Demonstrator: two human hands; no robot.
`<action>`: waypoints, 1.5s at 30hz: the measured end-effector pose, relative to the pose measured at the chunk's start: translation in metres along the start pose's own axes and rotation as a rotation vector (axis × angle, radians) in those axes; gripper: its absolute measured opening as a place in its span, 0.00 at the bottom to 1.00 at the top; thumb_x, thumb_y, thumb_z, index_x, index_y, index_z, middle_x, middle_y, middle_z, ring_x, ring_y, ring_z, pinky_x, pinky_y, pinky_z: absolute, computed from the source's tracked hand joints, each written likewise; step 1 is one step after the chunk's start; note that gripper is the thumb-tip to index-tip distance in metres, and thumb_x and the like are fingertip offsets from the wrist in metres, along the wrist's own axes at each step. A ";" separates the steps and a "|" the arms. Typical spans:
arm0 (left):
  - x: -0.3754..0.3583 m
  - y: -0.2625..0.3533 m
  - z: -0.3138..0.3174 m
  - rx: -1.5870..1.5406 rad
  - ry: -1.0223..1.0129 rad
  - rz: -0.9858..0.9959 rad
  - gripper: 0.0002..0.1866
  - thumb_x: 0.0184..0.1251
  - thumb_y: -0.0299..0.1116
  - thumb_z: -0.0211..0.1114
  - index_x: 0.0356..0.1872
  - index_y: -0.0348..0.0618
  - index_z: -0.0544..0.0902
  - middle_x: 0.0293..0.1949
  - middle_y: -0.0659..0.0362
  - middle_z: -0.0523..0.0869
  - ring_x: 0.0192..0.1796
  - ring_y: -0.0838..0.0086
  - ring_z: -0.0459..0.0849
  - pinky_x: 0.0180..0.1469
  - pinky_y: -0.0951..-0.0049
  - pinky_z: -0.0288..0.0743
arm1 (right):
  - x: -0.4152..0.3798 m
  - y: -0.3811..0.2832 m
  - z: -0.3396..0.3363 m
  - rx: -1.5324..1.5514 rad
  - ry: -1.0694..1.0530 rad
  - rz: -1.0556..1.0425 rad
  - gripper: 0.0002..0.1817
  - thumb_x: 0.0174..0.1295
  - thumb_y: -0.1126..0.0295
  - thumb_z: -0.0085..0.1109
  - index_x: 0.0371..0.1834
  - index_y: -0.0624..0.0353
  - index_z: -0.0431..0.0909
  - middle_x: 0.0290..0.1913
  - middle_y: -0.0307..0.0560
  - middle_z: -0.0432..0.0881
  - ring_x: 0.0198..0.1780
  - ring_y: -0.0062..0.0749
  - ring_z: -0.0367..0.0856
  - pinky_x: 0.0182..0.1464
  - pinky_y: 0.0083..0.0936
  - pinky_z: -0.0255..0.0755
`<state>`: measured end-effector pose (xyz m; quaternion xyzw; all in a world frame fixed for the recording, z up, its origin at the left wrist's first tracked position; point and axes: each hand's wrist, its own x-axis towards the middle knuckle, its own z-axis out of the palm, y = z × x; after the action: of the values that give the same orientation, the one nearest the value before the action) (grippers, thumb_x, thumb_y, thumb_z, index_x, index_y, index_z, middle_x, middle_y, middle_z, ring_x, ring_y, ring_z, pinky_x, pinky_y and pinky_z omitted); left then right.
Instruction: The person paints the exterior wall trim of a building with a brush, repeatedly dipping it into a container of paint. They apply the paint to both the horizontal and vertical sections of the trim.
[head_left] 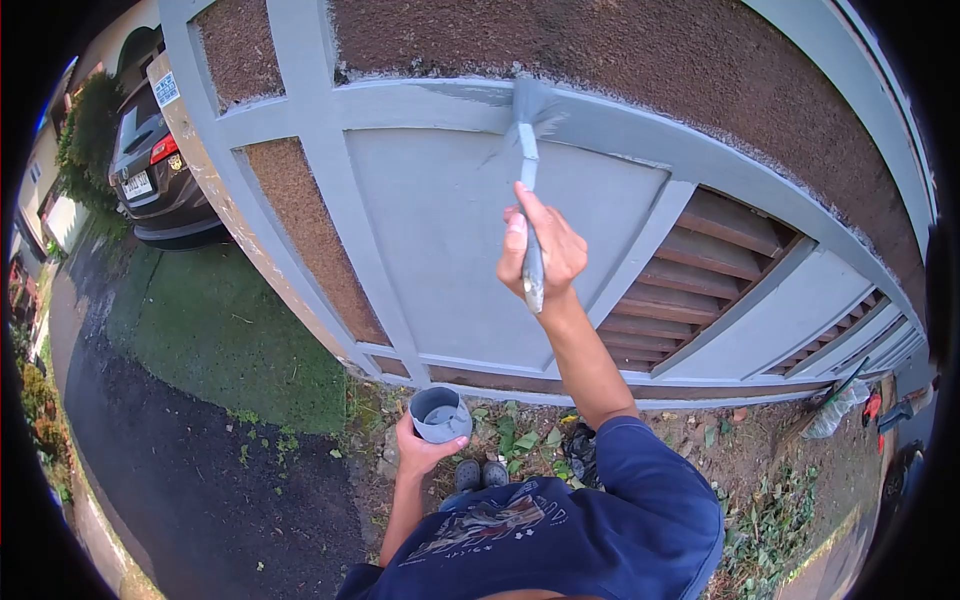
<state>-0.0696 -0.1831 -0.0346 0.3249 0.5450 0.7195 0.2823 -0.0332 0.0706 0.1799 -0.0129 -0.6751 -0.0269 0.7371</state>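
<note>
My right hand [545, 245] is wrapped round the handle of a paintbrush [530, 150], index finger stretched along it. The brush points upward, and its splayed bristles press on the grey-painted horizontal trim [430, 105] of the wall. Part of that trim looks wetter and darker near the bristles. Below the trim lies a smooth grey panel [430, 220]. Low in front of my body, my left hand [425, 450] grips a round paint cup [440, 415], its opening facing up. Grey paint shows inside the cup.
Rough brown wall [620, 50] runs above the trim. Slatted wooden vents [690, 270] sit to the right. Plants and leaves [515, 435] grow along the wall's foot. A parked car [150, 160] stands at left beyond the wall's corner. Tools and a plastic bag [840, 410] lie far right.
</note>
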 end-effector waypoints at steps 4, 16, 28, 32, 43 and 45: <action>-0.013 0.000 0.000 0.033 0.086 0.002 0.37 0.36 0.27 0.85 0.54 0.34 0.80 0.48 0.55 0.87 0.49 0.70 0.86 0.56 0.66 0.79 | 0.002 -0.014 0.019 0.172 -0.029 0.055 0.15 0.55 0.82 0.54 0.45 0.73 0.83 0.21 0.47 0.83 0.21 0.31 0.83 0.26 0.23 0.76; 0.011 0.006 0.014 0.062 -0.026 -0.042 0.38 0.35 0.29 0.85 0.54 0.34 0.80 0.48 0.55 0.86 0.49 0.70 0.85 0.57 0.67 0.78 | 0.034 0.079 -0.212 -0.456 0.210 0.301 0.14 0.63 0.76 0.50 0.43 0.70 0.85 0.20 0.45 0.85 0.18 0.20 0.78 0.24 0.16 0.71; 0.006 -0.008 -0.021 0.023 -0.042 -0.047 0.38 0.34 0.29 0.86 0.54 0.33 0.80 0.48 0.54 0.86 0.50 0.69 0.86 0.56 0.66 0.79 | -0.002 0.018 -0.047 -0.098 0.058 -0.094 0.13 0.51 0.81 0.56 0.39 0.71 0.83 0.20 0.46 0.78 0.21 0.33 0.79 0.22 0.25 0.72; 0.015 0.001 -0.050 0.079 -0.052 -0.072 0.40 0.31 0.30 0.86 0.55 0.35 0.80 0.48 0.55 0.85 0.49 0.68 0.85 0.57 0.64 0.78 | 0.000 0.015 -0.045 -0.051 0.007 -0.136 0.12 0.50 0.81 0.56 0.39 0.70 0.83 0.21 0.45 0.78 0.20 0.32 0.78 0.21 0.23 0.69; 0.036 -0.015 -0.050 0.019 -0.099 -0.077 0.39 0.33 0.29 0.86 0.55 0.34 0.79 0.48 0.54 0.86 0.50 0.68 0.86 0.57 0.65 0.79 | 0.064 0.066 -0.259 -0.641 -0.581 -0.235 0.16 0.49 0.85 0.59 0.44 0.71 0.80 0.24 0.50 0.80 0.24 0.37 0.80 0.26 0.28 0.75; 0.036 -0.019 -0.044 -0.010 -0.152 -0.087 0.39 0.34 0.29 0.86 0.55 0.35 0.80 0.48 0.54 0.86 0.50 0.68 0.86 0.56 0.65 0.79 | 0.064 0.061 -0.262 -0.664 -0.594 -0.280 0.16 0.49 0.85 0.59 0.44 0.70 0.80 0.23 0.48 0.78 0.24 0.36 0.79 0.24 0.28 0.74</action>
<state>-0.1250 -0.1771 -0.0559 0.3531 0.5319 0.6827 0.3554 0.2363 0.1153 0.2211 -0.1640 -0.8071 -0.3359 0.4571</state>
